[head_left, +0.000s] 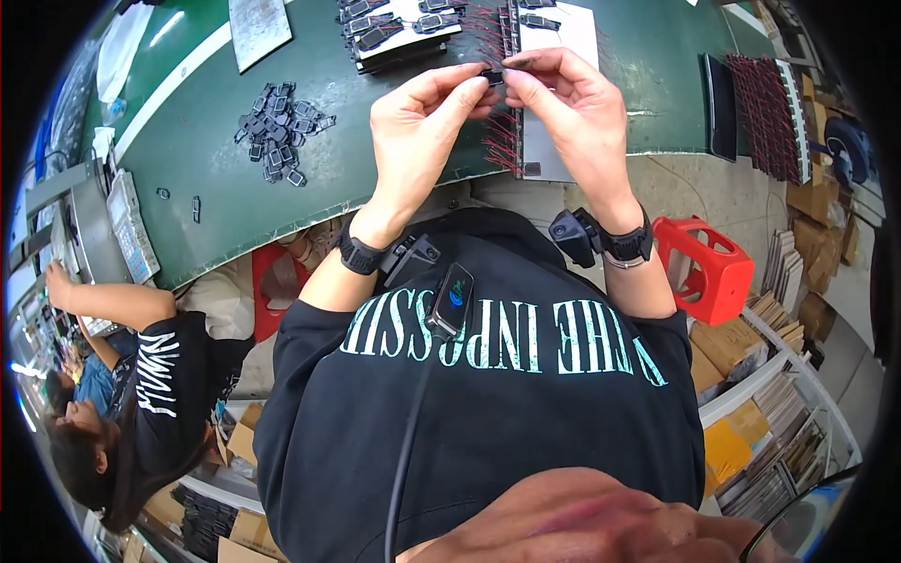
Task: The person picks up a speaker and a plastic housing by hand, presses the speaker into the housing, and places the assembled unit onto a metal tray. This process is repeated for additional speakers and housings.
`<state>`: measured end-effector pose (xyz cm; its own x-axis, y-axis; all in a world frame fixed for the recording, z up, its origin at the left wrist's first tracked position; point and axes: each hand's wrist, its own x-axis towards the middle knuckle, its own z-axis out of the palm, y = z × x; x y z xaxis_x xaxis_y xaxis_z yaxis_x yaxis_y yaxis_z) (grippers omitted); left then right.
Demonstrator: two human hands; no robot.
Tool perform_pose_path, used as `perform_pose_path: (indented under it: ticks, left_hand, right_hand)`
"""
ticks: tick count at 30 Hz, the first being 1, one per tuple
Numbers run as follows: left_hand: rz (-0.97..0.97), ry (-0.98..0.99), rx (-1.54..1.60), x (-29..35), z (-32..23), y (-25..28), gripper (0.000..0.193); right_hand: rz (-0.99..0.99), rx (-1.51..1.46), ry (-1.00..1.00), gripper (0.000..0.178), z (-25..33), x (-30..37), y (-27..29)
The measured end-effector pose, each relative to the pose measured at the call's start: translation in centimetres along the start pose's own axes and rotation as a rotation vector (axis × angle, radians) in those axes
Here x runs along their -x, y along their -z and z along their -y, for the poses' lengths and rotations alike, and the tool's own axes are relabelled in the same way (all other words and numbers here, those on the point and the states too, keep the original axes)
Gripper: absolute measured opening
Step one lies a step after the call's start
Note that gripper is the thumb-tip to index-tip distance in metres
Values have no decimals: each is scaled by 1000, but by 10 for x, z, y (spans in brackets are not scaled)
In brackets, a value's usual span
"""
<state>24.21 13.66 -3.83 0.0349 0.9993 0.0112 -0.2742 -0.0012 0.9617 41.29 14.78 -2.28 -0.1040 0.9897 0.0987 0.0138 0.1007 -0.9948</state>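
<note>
My left hand [413, 141] pinches a small black rectangular part [494, 78] between thumb and forefinger, above the green work table. My right hand [582, 117] is closed at the part's right end, thumb and forefinger together; a dark smudge shows on its forefinger. Fingers partly hide the part. Just below and behind the hands lies a long white board [549, 150] with a row of red and black wires [502, 141] along its left edge. A few small black modules [538, 21] rest on that board.
A loose pile of small black frames [282, 131] lies left on the green table [202, 211]. Modules sit on a stacked holder [404, 53] at the back. Bundled dark red wires [765, 117] lie far right. A red stool [704, 267] stands at right; a co-worker [150, 394] sits at left.
</note>
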Motion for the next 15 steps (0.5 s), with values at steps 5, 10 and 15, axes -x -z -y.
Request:
perform_pose_path:
  ticks: [5,10,15]
  left_hand:
    - [28,86,1,1,0,-1,24]
    - [26,134,26,0,4,1,24]
    - [30,120,43,0,8,4,23]
  right_hand:
    - [9,-15,-64,17,-3,2,5]
    - [38,-44,-136,18,-2,2,8]
    - [-2,5,-106,17,-3,4,-1]
